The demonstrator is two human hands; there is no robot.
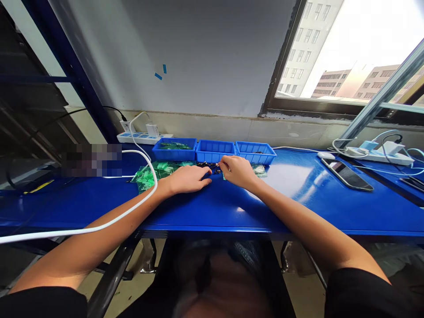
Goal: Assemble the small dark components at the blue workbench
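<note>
My left hand (187, 179) lies low over the blue table, its thumb and fingers apart, the fingertips beside a small pile of black parts (214, 169). Just to the right, my right hand (239, 171) is closed in a pinch at the edge of that pile. What its fingertips hold is too small to make out. Green flat pieces (145, 177), which look like small circuit boards, are spread left of and behind my left hand. Beyond my right hand lies a group of pale greenish pieces (259, 170), partly hidden by the hand.
Three blue bins stand in a row behind the hands: a left bin (174, 154) with green pieces, a middle bin (215, 146), and a right bin (265, 155) with dark bits. A white cable (145, 198) crosses over my left forearm. A phone (347, 173) lies right.
</note>
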